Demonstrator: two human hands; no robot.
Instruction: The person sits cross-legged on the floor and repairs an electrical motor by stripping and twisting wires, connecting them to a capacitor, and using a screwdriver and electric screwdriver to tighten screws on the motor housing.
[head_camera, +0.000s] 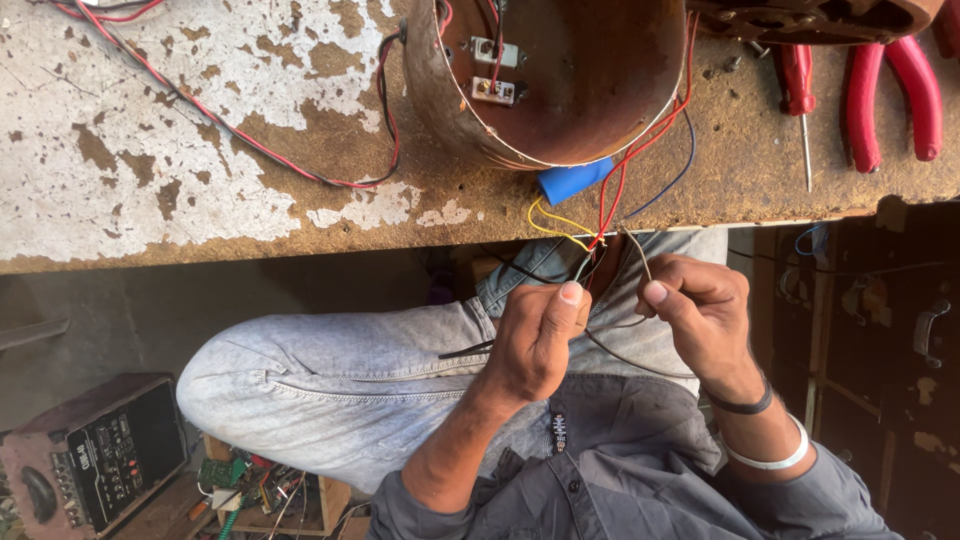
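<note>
Left hand (535, 335): closed on a small bundle of wires (590, 255), thumb pressed over the top, fingers curled round them just below the bench edge.
Right hand (700, 305): thumb and forefinger pinch one thin grey wire (640, 262), the other fingers loosely bent; two bands sit on that wrist.
Where the wires are: they run down from the rusty round housing (560, 80) on the bench (200, 150), over the edge, into both hands above the person's lap.
Relative to the grip: the red and yellow strands enter the left fist from above; the grey one loops from the right fingertips back toward the left hand.
How they will likely handle: light, limp and springy, easy to bend, with slick insulation that may slip; bare ends look delicate. Pinching close to the ends seems the surest hold.
Nearby: a blue cap (575, 180) beside the housing, red-handled pliers (895, 95) and a screwdriver (800, 100) at the far end.
Below: a black amplifier box (100, 455) on the floor.
</note>
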